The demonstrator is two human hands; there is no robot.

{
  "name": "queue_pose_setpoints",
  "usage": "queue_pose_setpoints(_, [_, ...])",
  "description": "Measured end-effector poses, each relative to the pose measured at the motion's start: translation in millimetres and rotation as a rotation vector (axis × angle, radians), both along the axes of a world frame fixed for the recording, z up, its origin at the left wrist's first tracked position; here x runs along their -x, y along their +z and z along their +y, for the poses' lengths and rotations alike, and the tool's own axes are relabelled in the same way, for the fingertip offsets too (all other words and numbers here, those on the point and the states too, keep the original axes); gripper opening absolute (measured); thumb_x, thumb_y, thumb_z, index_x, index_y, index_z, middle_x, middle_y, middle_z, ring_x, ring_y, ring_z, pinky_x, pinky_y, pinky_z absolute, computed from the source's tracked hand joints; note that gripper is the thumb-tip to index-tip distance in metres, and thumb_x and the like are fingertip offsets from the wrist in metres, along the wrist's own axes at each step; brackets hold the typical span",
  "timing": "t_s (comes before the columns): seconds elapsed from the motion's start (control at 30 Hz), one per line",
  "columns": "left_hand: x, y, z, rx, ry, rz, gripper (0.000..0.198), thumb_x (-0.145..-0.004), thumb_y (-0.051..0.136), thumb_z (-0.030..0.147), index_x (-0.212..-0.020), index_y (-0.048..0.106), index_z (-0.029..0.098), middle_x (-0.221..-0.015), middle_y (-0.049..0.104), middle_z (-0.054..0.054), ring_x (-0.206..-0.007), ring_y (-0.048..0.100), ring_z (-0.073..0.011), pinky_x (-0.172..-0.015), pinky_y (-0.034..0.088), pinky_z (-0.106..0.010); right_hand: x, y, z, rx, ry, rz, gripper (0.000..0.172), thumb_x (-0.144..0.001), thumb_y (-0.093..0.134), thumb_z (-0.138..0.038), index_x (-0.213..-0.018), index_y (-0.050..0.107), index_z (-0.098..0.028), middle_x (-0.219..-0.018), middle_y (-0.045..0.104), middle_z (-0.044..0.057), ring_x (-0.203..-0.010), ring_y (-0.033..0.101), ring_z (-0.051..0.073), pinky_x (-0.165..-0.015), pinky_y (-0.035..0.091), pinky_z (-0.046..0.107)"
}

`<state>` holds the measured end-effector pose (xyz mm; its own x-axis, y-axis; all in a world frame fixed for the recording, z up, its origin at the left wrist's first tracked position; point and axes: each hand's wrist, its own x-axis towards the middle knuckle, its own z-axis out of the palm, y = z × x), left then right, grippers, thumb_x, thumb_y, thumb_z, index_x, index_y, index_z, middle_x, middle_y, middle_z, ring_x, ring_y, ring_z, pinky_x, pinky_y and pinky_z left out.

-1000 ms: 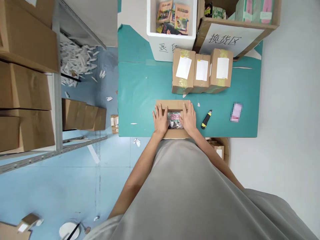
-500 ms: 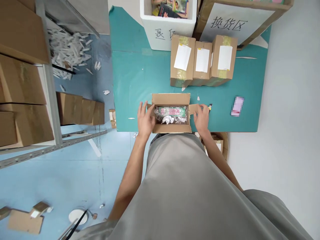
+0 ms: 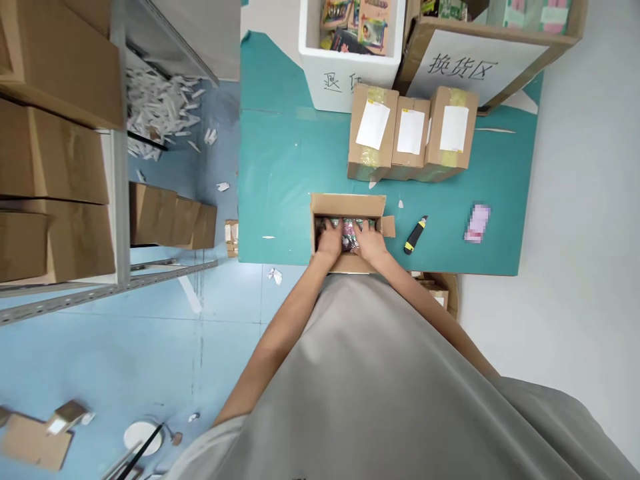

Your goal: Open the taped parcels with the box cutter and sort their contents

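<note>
An open cardboard box (image 3: 348, 204) sits at the near edge of the teal table (image 3: 285, 173). Inside lies a plastic-wrapped colourful package (image 3: 350, 231). My left hand (image 3: 331, 239) and my right hand (image 3: 369, 239) both reach into the box, resting on the package at its left and right sides. Whether the fingers are curled around it is hard to tell. The box flaps stand open, one sticking out to the right.
A yellow-black utility knife (image 3: 415, 235) lies right of the box, a pink blurred item (image 3: 477, 223) farther right. Three taped labelled boxes (image 3: 411, 133) stand behind, then a white foam bin (image 3: 350, 53) and a large carton (image 3: 475, 60). Shelving with cartons (image 3: 55, 167) stands left.
Half a second ago my hands held the side flaps apart; now both have moved inward and down into the box onto the wrapped package.
</note>
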<state>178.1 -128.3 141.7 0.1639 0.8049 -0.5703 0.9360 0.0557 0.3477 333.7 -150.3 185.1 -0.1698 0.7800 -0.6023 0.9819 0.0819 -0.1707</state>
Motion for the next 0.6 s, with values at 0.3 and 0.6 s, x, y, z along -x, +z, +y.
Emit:
queue_pose_setpoints(0.3, [20.5,12.4,-11.7,-0.072,0.085,-0.189,0.040,-0.104,0.053,0.009,-0.128,0.084,0.019,-0.142,0.074,-0.020,-0.123,0.080,-0.0399,-0.117,0.061,-0.054,-6.2,-15.3,-2.1,0.016,-0.121,0.197,0.049,-0.112,0.052,-0.012,-0.157,0.069,-0.019,-0.154,0.077,0.019,-0.138,0.077,0.030,-0.118,0.060,0.040])
queue_pose_setpoints(0.6, [49.9,38.6,-29.7,-0.093,0.248,-0.787,0.092,-0.098,0.062,0.020,-0.185,0.033,0.020,-0.182,0.052,-0.015,-0.171,0.047,-0.0325,-0.143,0.038,-0.049,17.6,39.2,-12.8,-0.112,-0.360,0.607,0.061,-0.111,0.046,-0.028,-0.168,0.066,-0.026,-0.164,0.070,0.014,-0.117,0.083,0.026,-0.100,0.071,0.040])
